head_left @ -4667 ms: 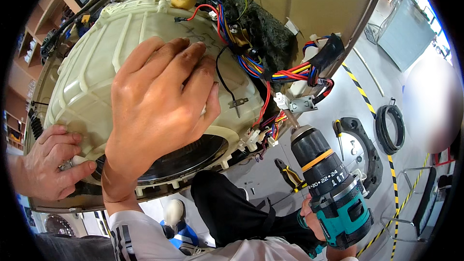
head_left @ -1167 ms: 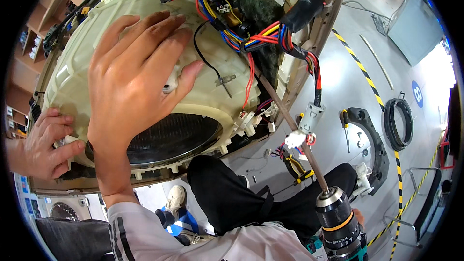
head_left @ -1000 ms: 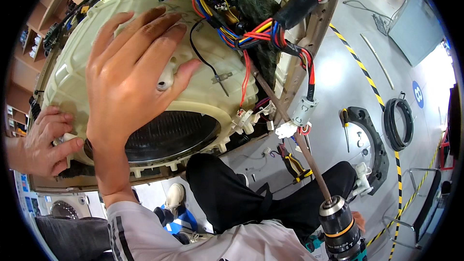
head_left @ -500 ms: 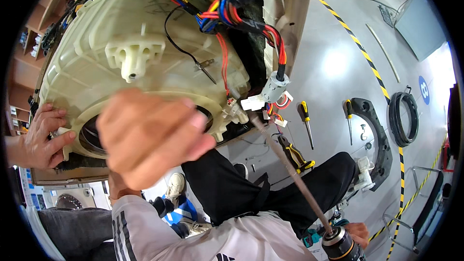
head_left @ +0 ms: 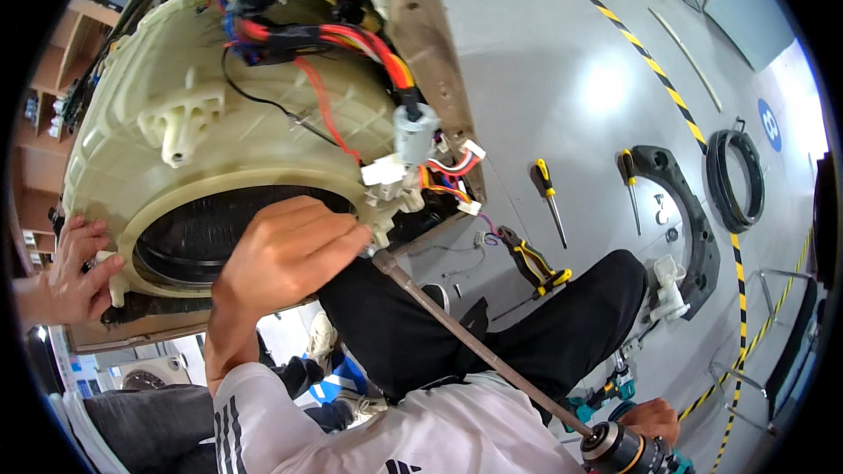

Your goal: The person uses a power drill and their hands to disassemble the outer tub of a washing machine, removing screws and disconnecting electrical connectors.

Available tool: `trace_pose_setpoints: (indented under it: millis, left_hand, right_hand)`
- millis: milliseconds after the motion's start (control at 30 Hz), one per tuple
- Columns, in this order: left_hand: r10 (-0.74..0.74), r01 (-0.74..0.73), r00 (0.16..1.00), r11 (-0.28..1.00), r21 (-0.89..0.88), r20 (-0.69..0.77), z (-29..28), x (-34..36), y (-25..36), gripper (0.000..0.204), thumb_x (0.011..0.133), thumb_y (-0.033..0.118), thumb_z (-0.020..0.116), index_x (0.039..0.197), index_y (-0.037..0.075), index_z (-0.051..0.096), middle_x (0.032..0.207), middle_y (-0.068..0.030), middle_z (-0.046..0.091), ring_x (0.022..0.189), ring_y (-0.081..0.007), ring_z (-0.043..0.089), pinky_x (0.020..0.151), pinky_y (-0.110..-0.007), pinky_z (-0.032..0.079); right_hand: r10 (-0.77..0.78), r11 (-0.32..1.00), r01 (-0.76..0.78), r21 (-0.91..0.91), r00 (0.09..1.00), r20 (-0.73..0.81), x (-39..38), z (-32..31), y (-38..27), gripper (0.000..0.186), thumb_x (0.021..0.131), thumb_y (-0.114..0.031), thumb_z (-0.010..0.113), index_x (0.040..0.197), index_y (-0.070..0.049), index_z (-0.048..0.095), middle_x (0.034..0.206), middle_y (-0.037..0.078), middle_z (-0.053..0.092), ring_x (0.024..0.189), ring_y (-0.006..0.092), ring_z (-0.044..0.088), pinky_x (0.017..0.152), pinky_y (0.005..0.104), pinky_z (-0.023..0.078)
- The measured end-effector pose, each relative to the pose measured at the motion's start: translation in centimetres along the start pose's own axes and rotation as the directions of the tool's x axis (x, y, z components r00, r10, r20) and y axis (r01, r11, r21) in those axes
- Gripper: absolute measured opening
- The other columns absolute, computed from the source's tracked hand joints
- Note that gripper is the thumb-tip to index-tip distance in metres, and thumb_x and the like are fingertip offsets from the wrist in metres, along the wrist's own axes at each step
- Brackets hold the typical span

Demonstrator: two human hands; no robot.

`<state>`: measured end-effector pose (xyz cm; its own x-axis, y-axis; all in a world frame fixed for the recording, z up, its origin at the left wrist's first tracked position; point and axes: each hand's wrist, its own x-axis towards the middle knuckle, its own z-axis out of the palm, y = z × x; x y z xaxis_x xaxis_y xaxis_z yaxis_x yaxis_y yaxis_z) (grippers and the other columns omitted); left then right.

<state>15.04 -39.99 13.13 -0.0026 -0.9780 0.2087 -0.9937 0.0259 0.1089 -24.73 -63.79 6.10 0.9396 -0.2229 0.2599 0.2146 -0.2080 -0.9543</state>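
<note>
My right hand (head_left: 650, 421) grips a power drill (head_left: 615, 449), mostly cut off by the lower edge. From its chuck a long brown extension rod (head_left: 474, 344) slants up to the washing machine's cream plastic tub (head_left: 290, 177). The rod's tip is by a lug at the lower right of the tub's round opening. My left hand (head_left: 294, 246) is closed in a pinch beside that tip, in front of the opening; what its fingers hold is hidden. Above the lug hang a thick wire bundle (head_left: 369, 44) and white connectors (head_left: 384, 171).
Another person's hand (head_left: 83, 268) rests on the tub's left rim. On the grey floor lie yellow-black screwdrivers (head_left: 551, 197), pliers (head_left: 534, 265), a dark curved counterweight (head_left: 698, 237), a black rubber ring (head_left: 736, 180) and a white pump-like part (head_left: 669, 290). A second teal tool (head_left: 606, 391) is near my right hand.
My left hand has dropped from in front of the tub to the lug at its lower right. The rod's tip has shifted left and down to it. The view has turned slightly.
</note>
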Motion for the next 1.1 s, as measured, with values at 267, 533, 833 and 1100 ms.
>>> trace_pose_setpoints:
  millis: [267,533,833,1100]
  left_hand:
    - [-0.388,0.411,0.905,0.903,-0.126,0.177,3.4,-2.7,1.1,0.018,0.073,0.004,0.064,0.090,0.000,0.061,0.071,-0.0127,0.059,0.064,-0.0290,0.058,0.058,-0.036,0.047]
    - [-0.491,0.620,0.784,0.652,-0.436,0.380,11.5,-2.8,1.9,0.013,0.075,0.003,0.063,0.085,-0.005,0.061,0.069,-0.0147,0.063,0.060,-0.0204,0.063,0.055,-0.028,0.048]
    - [-0.438,0.782,0.584,0.076,-0.619,0.683,21.5,-7.1,1.5,0.013,0.083,0.010,0.061,0.083,-0.002,0.057,0.077,-0.0102,0.064,0.066,-0.0139,0.061,0.063,-0.028,0.049]
    - [-0.415,0.770,0.497,-0.194,-0.608,0.762,25.1,-9.2,2.8,0.030,0.088,0.013,0.054,0.112,-0.004,0.049,0.080,-0.0135,0.064,0.069,-0.0170,0.063,0.063,-0.027,0.050]
  right_hand:
    - [0.110,0.951,-0.133,-0.281,0.989,-0.095,-3.9,-4.8,1.8,0.020,0.074,-0.021,0.066,0.085,-0.004,0.064,0.063,0.007,0.055,0.054,0.0215,0.053,0.050,0.0331,0.041]
    - [0.139,0.281,-0.019,-0.960,0.990,0.022,-0.5,-16.1,15.0,0.027,0.071,-0.009,0.062,0.098,-0.006,0.062,0.085,0.012,0.062,0.073,0.0315,0.059,0.066,0.0351,0.047]
    - [0.141,0.070,0.053,-0.996,0.988,0.062,4.7,-12.0,36.4,0.052,0.068,0.000,0.058,0.119,-0.008,0.049,0.078,0.007,0.054,0.074,0.0242,0.055,0.069,0.0357,0.043]
    - [0.122,0.033,0.145,-0.989,0.981,0.148,1.2,-10.9,44.4,0.047,0.077,-0.004,0.056,0.123,-0.005,0.048,0.074,0.007,0.053,0.070,0.0228,0.053,0.063,0.0350,0.041]
